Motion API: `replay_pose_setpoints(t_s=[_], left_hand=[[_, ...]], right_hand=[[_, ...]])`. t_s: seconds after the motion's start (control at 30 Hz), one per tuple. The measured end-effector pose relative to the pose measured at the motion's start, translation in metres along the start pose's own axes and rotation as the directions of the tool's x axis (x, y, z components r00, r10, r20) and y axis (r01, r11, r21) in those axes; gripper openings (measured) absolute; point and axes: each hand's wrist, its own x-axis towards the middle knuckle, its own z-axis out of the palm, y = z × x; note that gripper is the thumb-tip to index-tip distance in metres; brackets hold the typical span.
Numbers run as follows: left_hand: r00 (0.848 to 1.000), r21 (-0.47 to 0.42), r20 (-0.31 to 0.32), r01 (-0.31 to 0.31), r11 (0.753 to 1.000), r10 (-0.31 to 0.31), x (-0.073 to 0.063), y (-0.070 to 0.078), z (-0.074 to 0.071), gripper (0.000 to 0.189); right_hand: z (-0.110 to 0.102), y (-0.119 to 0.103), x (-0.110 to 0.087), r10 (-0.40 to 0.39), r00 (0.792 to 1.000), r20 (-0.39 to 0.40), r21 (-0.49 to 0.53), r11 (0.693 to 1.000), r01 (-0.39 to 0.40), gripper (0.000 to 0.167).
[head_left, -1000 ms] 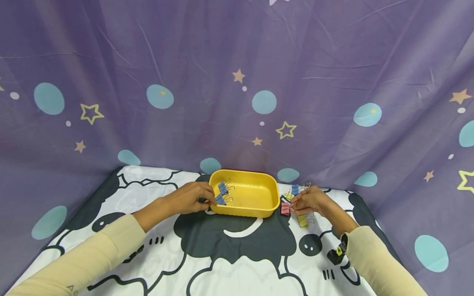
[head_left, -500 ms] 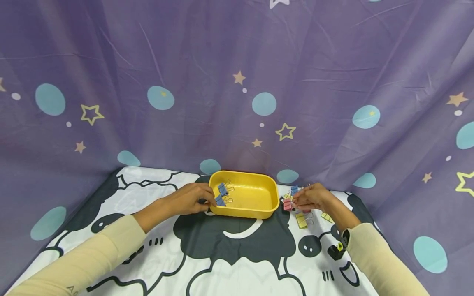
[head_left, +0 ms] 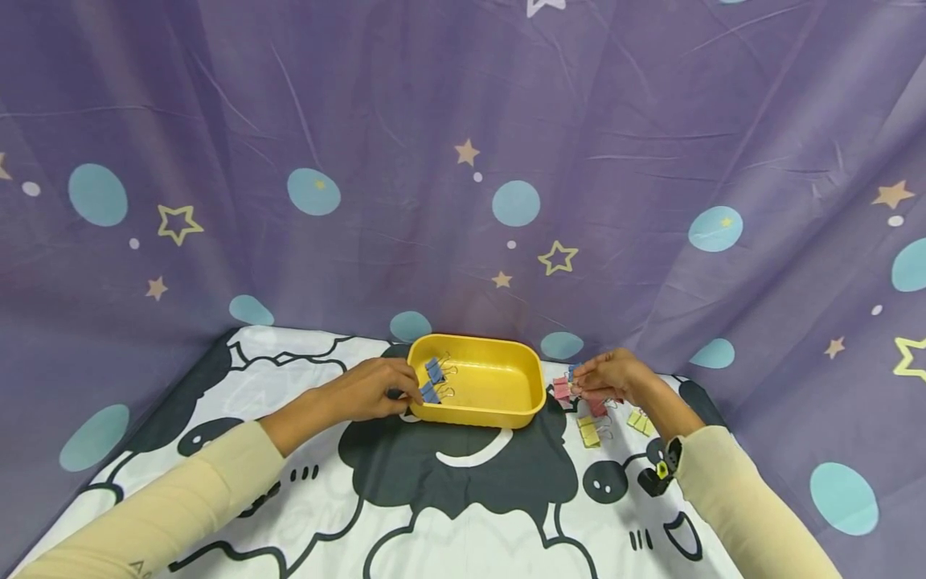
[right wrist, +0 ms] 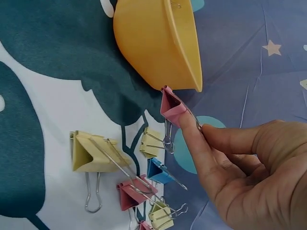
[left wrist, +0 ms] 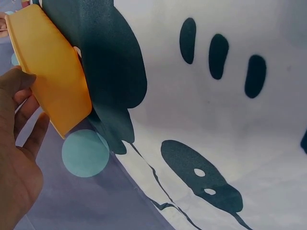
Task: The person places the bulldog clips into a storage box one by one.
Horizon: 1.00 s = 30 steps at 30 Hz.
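Observation:
My left hand grips the left end of a yellow plastic tray, its thumb at the wall in the left wrist view. Two blue binder clips lie inside, by that same end. To the right of the tray, my right hand pinches a pink binder clip by its wire handle between thumb and forefinger. The clip's body points toward the tray and overlaps its lower corner in the right wrist view. Below the fingers lie a large yellow binder clip, a red binder clip and a blue binder clip.
Another yellow clip lies farther right, near the right wrist. A white and dark cartoon-print cloth covers the table. Directly behind the tray hangs a purple curtain with stars and dots.
The right hand has lifted and shifted slightly away from me with the pink clip, uncovering the red and yellow clips beneath. The left hand and tray stay in place.

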Motion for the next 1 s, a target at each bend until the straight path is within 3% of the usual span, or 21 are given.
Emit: replay_pose_setpoints(t_s=[0.37, 0.67, 1.0], left_hand=[[0.999, -0.014, 0.029, 0.039, 0.999, -0.038, 0.0, 0.002, -0.002, 0.021], [0.999, -0.003, 0.021, 0.032, 0.999, -0.032, 0.0, 0.002, -0.003, 0.021], [0.999, -0.015, 0.019, 0.026, 1.0, -0.026, 0.001, 0.0, -0.003, 0.022]], right_hand=[[-0.006, -0.013, 0.001, 0.001, 1.0, -0.024, 0.023, 1.0, 0.0, 0.045], [-0.007, -0.022, 0.003, -0.037, 0.999, -0.015, 0.044, 0.998, 0.037, 0.044], [-0.005, -0.034, 0.004, -0.023, 0.998, -0.064, 0.028, 0.999, 0.025, 0.043]])
